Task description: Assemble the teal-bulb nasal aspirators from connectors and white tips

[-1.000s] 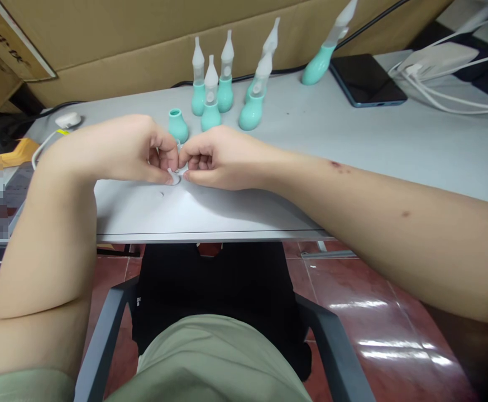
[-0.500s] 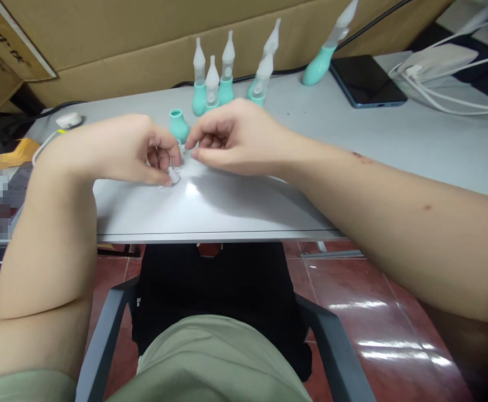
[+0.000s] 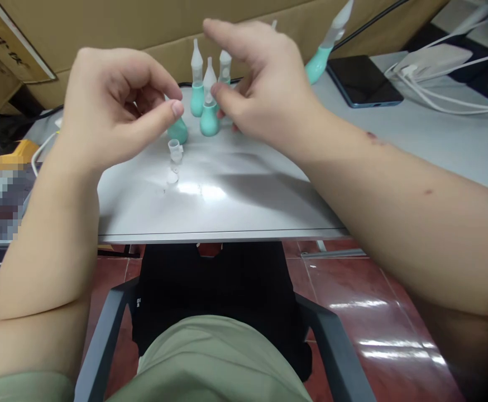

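My left hand [image 3: 122,106] is raised over the table with thumb and forefinger apart, and nothing shows between them. Just past its fingertips stands an open teal rubber bulb [image 3: 178,131], its top hidden by the hand. In front of the bulb are a small clear plastic cup [image 3: 175,149] and small white pieces [image 3: 172,176]. My right hand [image 3: 263,78] hovers by the upright nasal aspirators, thumb and forefinger spread wide. Its thumb is close to the front aspirator [image 3: 209,120]; whether they touch is unclear. Another aspirator [image 3: 197,100] stands behind, and others are partly covered by my right hand.
At the back right, one more aspirator [image 3: 319,64] leans against the cardboard [image 3: 130,28]. Beside it lies a black phone [image 3: 365,81], with white cables [image 3: 420,84] farther right. The grey table's front edge [image 3: 219,237] runs above my lap.
Both hands have lifted from the small parts. My left hand rose up and left; my right moved up and right toward the standing aspirators, its fingers spreading. The small parts are left on the table.
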`<action>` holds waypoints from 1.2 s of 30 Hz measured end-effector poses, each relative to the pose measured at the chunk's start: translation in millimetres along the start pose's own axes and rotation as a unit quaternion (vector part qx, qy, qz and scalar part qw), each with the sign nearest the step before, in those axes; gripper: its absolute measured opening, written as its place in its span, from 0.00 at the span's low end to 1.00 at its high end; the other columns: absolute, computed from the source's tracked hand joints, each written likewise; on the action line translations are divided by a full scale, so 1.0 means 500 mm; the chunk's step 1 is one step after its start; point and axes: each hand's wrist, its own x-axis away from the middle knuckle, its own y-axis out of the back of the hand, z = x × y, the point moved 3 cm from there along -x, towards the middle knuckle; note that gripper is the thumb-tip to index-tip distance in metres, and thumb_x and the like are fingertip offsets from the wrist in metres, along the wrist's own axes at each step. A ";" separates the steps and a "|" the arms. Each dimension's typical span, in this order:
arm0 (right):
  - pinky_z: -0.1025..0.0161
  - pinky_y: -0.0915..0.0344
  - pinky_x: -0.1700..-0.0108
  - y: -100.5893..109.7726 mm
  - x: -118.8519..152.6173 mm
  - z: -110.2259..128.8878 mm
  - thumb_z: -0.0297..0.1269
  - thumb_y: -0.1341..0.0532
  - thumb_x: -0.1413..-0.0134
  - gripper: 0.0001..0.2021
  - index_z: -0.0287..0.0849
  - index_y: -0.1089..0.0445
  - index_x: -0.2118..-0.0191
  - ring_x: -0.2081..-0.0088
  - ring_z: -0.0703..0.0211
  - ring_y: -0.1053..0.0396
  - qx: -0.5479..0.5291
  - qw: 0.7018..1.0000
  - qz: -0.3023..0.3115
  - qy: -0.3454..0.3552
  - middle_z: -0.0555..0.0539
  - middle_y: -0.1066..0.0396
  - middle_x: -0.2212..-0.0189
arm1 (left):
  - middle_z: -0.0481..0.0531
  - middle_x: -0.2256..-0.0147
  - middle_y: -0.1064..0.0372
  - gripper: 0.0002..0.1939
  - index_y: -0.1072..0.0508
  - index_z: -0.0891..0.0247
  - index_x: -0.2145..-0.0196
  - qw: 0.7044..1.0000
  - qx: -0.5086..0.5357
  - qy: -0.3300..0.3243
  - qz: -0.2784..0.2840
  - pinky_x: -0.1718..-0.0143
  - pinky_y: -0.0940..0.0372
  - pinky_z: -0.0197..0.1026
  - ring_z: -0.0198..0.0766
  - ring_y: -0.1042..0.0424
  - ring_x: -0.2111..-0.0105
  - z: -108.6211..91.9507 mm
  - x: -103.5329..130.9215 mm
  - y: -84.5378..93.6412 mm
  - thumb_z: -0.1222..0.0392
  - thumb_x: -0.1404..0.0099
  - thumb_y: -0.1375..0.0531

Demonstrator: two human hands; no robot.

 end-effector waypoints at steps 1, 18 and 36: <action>0.63 0.23 0.52 0.000 0.000 0.003 0.35 0.22 0.30 0.35 0.57 0.22 0.21 0.31 0.46 0.23 0.044 0.998 -0.034 0.023 0.42 0.21 0.32 | 0.49 0.64 0.16 0.16 0.07 0.48 0.58 1.000 0.004 -0.010 -0.019 0.58 0.26 0.51 0.43 0.26 0.65 0.001 -0.001 -0.005 0.36 0.26 0.24; 0.65 0.25 0.57 -0.006 -0.011 0.006 0.14 0.30 0.30 0.30 0.41 0.20 0.29 0.59 0.65 0.26 0.049 0.984 -0.111 0.130 0.48 0.17 0.46 | 0.54 0.56 0.09 0.11 0.07 0.52 0.54 0.993 0.110 -0.026 -0.035 0.56 0.22 0.55 0.47 0.16 0.58 0.024 -0.006 -0.049 0.48 0.31 0.20; 0.56 0.17 0.58 -0.090 0.048 0.113 0.53 0.15 0.28 0.24 0.49 0.24 0.43 0.57 0.50 0.15 -0.021 0.999 0.016 0.046 0.47 0.16 0.60 | 0.55 0.57 0.10 0.18 0.16 0.51 0.56 0.983 0.081 0.117 0.114 0.53 0.20 0.57 0.52 0.13 0.59 -0.013 0.000 -0.050 0.37 0.28 0.22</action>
